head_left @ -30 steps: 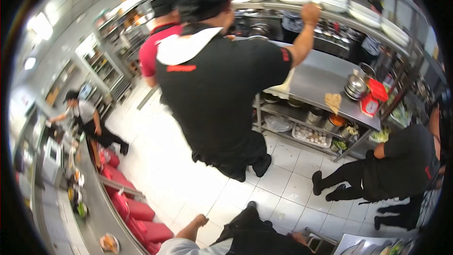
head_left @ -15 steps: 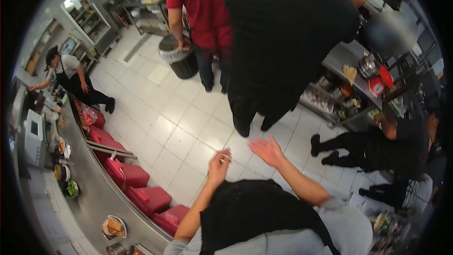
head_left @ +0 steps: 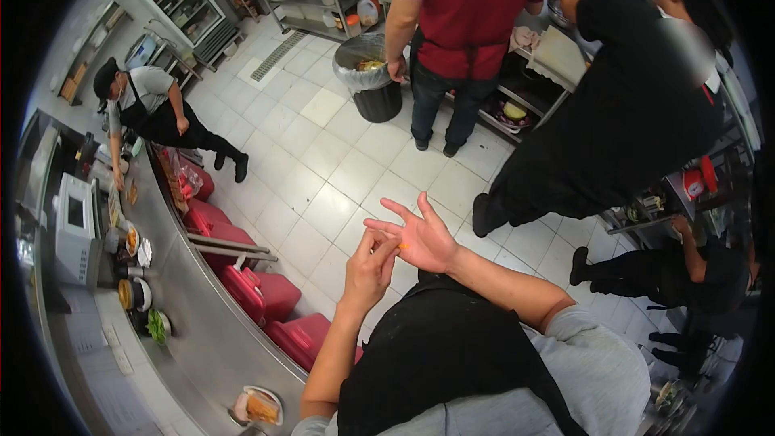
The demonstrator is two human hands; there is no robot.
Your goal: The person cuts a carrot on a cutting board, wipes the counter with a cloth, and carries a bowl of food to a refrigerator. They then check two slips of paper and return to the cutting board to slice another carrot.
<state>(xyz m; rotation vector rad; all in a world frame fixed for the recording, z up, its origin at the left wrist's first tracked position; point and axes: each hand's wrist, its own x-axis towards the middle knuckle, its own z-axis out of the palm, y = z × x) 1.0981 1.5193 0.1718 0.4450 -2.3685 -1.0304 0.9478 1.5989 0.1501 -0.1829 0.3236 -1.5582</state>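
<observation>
My left hand [head_left: 371, 270] is closed in a pinch, its fingertips against the palm side of my right hand. A tiny orange bit [head_left: 403, 246] shows at those fingertips; it is too small to name. My right hand [head_left: 428, 241] is open, palm up, with the fingers spread. Both hands are held in front of my black apron [head_left: 436, 355], above the tiled floor.
At left, a long steel counter [head_left: 202, 331] bears a white microwave [head_left: 77, 226], a bowl of greens [head_left: 157, 326] and a plate of food [head_left: 260, 408]. Red bins [head_left: 299, 339] line it. Ahead are a trash can [head_left: 378, 101] and co-workers in red [head_left: 468, 16] and black [head_left: 597, 113].
My hands have come together, left fingertips now at the right palm. The view has turned rightward. The co-worker in black now stands farther right, no longer directly ahead.
</observation>
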